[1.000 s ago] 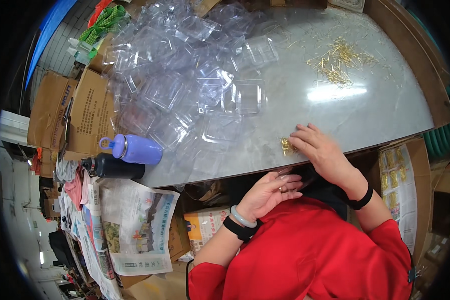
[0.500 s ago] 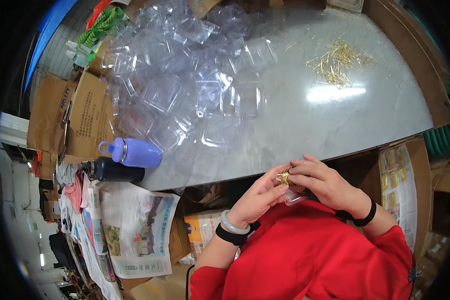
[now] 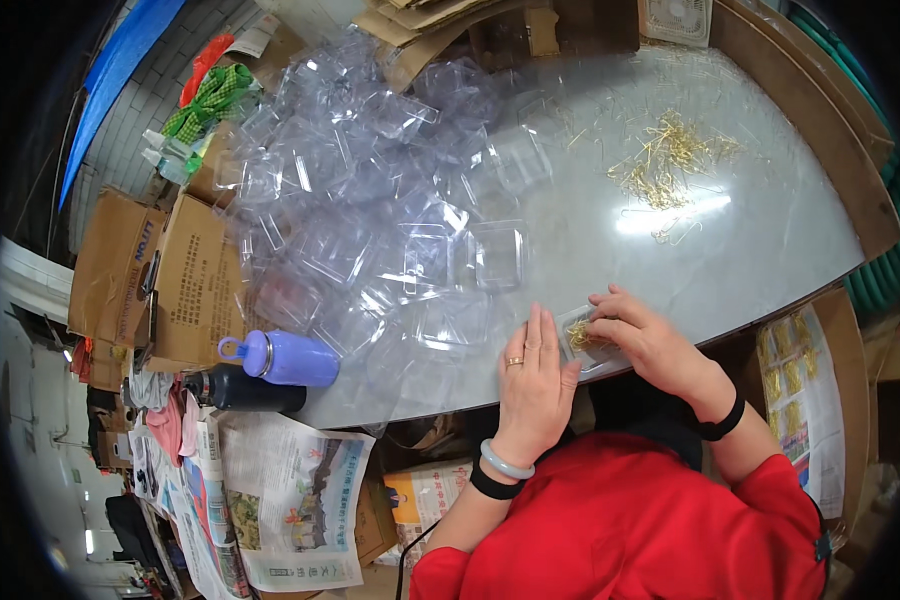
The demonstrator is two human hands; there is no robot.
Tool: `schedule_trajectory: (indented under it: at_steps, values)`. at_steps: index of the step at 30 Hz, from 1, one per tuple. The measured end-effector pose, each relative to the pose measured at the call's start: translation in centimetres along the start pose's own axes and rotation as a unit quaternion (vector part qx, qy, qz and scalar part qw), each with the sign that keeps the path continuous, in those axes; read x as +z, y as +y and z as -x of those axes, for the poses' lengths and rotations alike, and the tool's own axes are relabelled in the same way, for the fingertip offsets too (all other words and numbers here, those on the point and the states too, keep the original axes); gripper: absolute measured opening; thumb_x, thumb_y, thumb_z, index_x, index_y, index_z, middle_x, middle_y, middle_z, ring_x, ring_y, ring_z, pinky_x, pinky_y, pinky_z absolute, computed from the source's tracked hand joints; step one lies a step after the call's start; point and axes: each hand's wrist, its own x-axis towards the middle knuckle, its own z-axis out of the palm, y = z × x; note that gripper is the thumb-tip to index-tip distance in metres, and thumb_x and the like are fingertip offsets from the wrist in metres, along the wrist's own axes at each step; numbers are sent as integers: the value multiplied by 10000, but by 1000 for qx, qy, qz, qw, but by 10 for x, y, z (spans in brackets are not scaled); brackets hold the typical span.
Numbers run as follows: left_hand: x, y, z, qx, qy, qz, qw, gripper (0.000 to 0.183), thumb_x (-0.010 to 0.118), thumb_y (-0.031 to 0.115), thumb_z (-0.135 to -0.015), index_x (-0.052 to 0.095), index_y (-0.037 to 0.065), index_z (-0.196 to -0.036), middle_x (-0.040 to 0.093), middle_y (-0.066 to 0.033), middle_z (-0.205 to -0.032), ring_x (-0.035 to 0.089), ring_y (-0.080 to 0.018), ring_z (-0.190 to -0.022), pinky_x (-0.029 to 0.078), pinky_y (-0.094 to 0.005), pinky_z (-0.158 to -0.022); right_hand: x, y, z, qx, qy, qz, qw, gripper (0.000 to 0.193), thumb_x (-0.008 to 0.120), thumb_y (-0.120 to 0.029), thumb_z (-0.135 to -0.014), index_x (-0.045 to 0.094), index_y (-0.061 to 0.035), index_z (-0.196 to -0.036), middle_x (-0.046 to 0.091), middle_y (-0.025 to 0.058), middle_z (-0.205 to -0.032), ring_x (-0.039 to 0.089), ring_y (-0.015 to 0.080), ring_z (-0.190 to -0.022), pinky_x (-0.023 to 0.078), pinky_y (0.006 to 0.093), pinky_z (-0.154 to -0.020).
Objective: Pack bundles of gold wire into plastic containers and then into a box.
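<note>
My left hand [image 3: 536, 385] lies flat at the table's front edge, fingers stretched out and together, a ring on one of them. Just right of its fingertips is a small clear plastic box [image 3: 570, 322] with a bunch of thin gold wire pieces [image 3: 588, 336] in it. My right hand [image 3: 645, 345] curls its fingers over the box's right side and the wire pieces; its thumb is hidden. A loose heap of similar gold wire pieces [image 3: 675, 150] lies farther back on the grey table [image 3: 590, 230].
Many clear plastic boxes [image 3: 335, 240] are piled over the table's left half. A purple bottle [image 3: 300, 360] and a black bottle [image 3: 255, 388] lie at the left front corner. Cardboard boxes [image 3: 195, 290] stand on the left. A cardboard wall [image 3: 820, 130] borders the right side.
Both hands, earlier together near my body around the gold wire bunch and clear box, have moved forward onto the table edge. My left hand has let go and flattened out.
</note>
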Motion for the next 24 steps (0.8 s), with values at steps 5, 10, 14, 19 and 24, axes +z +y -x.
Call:
schedule_trajectory:
  at_steps: [5, 10, 14, 19, 24]
  values:
    - [10, 0, 3, -6, 10, -29, 1000, 653, 495, 289, -1028, 280, -87, -1517, 276, -281, -1579, 295, -433, -1444, 226, -534, -1170, -6, -6, -7, -3, -58, -14, 998, 272, 604, 49, -858, 607, -15, -1122, 591, 167, -1189, 558, 358, -1245, 443, 474, -1094]
    - [11, -3, -1, 24, 8, 11, 1000, 597, 525, 283, -1014, 362, -59, -1475, 285, -272, -1573, 276, -432, -1461, 197, -545, -1193, -6, -12, -10, 26, 17, -158, 987, 292, 606, 9, -907, 591, -20, -1196, 585, 179, -1256, 546, 372, -1261, 471, 428, -1024]
    - [12, 3, -8, 64, 9, 33, 997, 539, 560, 247, -991, 428, -51, -1420, 344, -261, -1535, 311, -432, -1443, 222, -556, -1187, -17, -1, 11, 100, 116, -43, 987, 321, 604, 36, -902, 610, -24, -1217, 601, 198, -1255, 567, 380, -1209, 473, 417, -993]
    - [22, 5, -13, 80, 16, 29, 996, 529, 583, 205, -964, 443, -57, -1402, 394, -240, -1495, 355, -421, -1417, 247, -554, -1187, -10, 0, 17, 115, 132, 32, 984, 248, 638, 27, -886, 656, -24, -1128, 673, 146, -1027, 624, 332, -1008, 496, 399, -881]
    - [25, 3, -15, 81, 17, 28, 996, 527, 583, 194, -957, 444, -57, -1399, 397, -233, -1494, 362, -406, -1415, 251, -547, -1192, -8, -4, 9, 189, 175, -14, 966, 156, 675, 11, -865, 657, -14, -1018, 661, 112, -907, 624, 290, -875, 502, 378, -788]
